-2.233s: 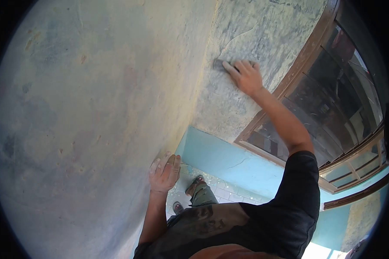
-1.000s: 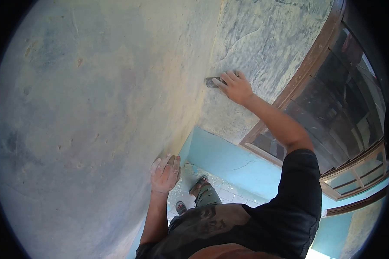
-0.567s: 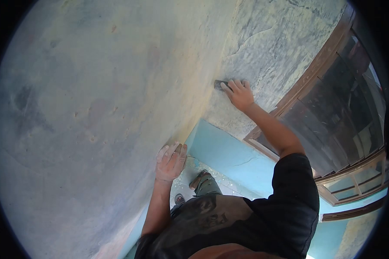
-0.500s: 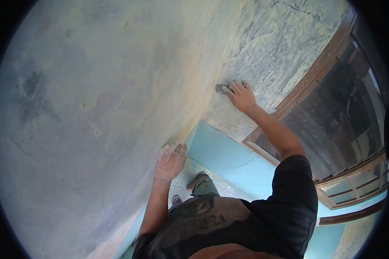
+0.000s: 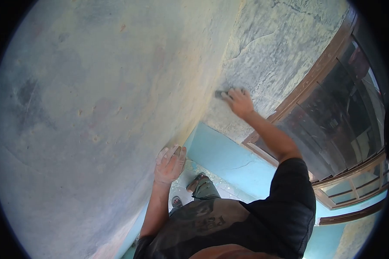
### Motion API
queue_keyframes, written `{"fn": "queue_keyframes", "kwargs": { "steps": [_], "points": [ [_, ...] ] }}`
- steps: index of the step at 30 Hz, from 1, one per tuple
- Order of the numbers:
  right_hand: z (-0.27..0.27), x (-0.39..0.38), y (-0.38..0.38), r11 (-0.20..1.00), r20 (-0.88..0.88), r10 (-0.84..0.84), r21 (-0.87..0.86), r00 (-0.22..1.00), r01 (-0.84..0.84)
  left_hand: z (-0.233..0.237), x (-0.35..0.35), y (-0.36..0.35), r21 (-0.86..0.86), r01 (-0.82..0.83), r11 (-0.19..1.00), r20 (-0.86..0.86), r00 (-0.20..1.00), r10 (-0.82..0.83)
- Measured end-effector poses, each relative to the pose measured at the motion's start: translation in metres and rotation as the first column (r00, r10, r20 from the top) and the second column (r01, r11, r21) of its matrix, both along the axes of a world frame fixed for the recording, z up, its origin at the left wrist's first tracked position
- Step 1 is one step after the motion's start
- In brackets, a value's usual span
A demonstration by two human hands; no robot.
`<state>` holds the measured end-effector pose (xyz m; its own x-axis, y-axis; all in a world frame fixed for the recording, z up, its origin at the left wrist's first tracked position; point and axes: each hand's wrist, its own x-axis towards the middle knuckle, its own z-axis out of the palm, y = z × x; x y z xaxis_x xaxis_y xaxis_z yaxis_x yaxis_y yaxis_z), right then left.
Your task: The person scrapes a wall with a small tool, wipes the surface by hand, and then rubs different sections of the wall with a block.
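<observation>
Facing large mottled wall [image 5: 95, 86] and streaked wall section [image 5: 285, 47] adjoining it, resting dusty left hand [image 5: 169, 166] with loosely extended fingers against the former, gripping in bent fingers of right hand [image 5: 239, 102] a small dark block [image 5: 219, 94] against the streaked section, near the corner [image 5: 226, 52].

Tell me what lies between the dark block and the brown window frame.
In the head view: the right hand, holding the dark block, then bare patchy wall up to the window frame.

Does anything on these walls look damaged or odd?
Yes. A thin crack crosses part of the blue lower wall, breaking up the paint. The large wall by the left hand has small pits, interrupting its surface.
</observation>
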<state>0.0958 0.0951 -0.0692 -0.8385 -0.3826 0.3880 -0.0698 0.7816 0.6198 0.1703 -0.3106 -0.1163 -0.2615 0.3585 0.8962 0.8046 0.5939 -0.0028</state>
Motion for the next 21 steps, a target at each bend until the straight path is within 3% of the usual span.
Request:
{"fn": "queue_keyframes", "kwargs": {
  "steps": [1, 3, 4, 5, 7, 8, 9, 11, 12, 14, 16, 17, 18, 19, 21],
  "points": [
    [0.049, -0.015, 0.019, 0.998, -0.16, 0.054, 0.044, 0.986, -0.047, 0.0, 0.001, -0.003, -0.017, 0.002, 1.0, 0.009, 1.0, -0.002],
    [0.194, -0.011, 0.006, 0.998, -0.541, 0.06, 0.06, 0.839, -0.032, 0.0, 0.0, 0.001, -0.009, -0.02, 1.0, -0.014, 1.0, 0.02],
    [0.25, -0.008, 0.007, 0.991, -0.711, 0.122, 0.131, 0.693, -0.04, 0.0, 0.003, 0.001, -0.022, -0.01, 1.0, 0.002, 1.0, 0.01],
    [0.249, -0.004, 0.014, 0.992, -0.707, 0.108, 0.123, 0.699, -0.029, 0.002, 0.003, 0.001, -0.034, -0.033, 0.999, -0.005, 0.999, 0.033],
    [0.247, 0.007, 0.021, 0.996, -0.842, 0.076, 0.089, 0.534, 0.0, 0.004, 0.002, -0.001, -0.047, -0.045, 0.998, -0.014, 0.999, 0.044],
    [0.199, 0.012, 0.022, 0.998, -0.825, 0.063, 0.051, 0.561, -0.037, 0.004, 0.002, 0.001, -0.029, -0.029, 0.999, -0.006, 1.0, 0.029],
    [0.136, 0.023, 0.019, 0.999, -0.712, 0.027, -0.009, 0.702, -0.048, 0.003, 0.0, 0.001, -0.011, -0.017, 1.0, -0.003, 1.0, 0.017],
    [0.021, 0.062, 0.026, 1.0, -0.243, 0.017, -0.009, 0.97, -0.019, 0.004, -0.003, -0.002, -0.001, -0.001, 1.0, 0.0, 1.0, 0.001],
    [-0.003, 0.079, 0.038, 0.993, -0.087, -0.011, 0.114, 0.996, 0.021, 0.004, 0.001, 0.0, 0.004, 0.013, 1.0, 0.01, 1.0, -0.014],
    [0.05, 0.079, 0.04, 0.989, -0.126, 0.101, 0.124, 0.987, -0.086, 0.002, 0.002, 0.002, 0.026, 0.01, 1.0, -0.009, 1.0, -0.01],
    [0.158, 0.072, 0.044, 0.99, -0.394, 0.07, 0.142, 0.916, -0.014, 0.004, -0.003, 0.006, 0.044, 0.016, 0.999, -0.038, 0.999, -0.014],
    [0.218, 0.073, 0.035, 0.994, -0.543, 0.017, 0.103, 0.84, 0.047, 0.003, -0.004, 0.007, 0.04, -0.003, 0.999, -0.044, 0.999, 0.004],
    [0.271, 0.069, 0.038, 0.984, -0.691, 0.093, 0.171, 0.716, 0.037, 0.002, -0.001, 0.005, 0.031, -0.019, 0.999, -0.042, 0.999, 0.02],
    [0.272, 0.066, 0.046, 0.985, -0.692, 0.081, 0.167, 0.718, 0.05, 0.001, -0.002, 0.004, 0.026, -0.006, 1.0, -0.042, 0.999, 0.007],
    [0.27, 0.063, 0.051, 0.989, -0.839, 0.116, 0.144, 0.532, 0.012, -0.001, -0.003, 0.001, -0.023, -0.031, 0.999, -0.053, 0.998, 0.03]
  ]
}}
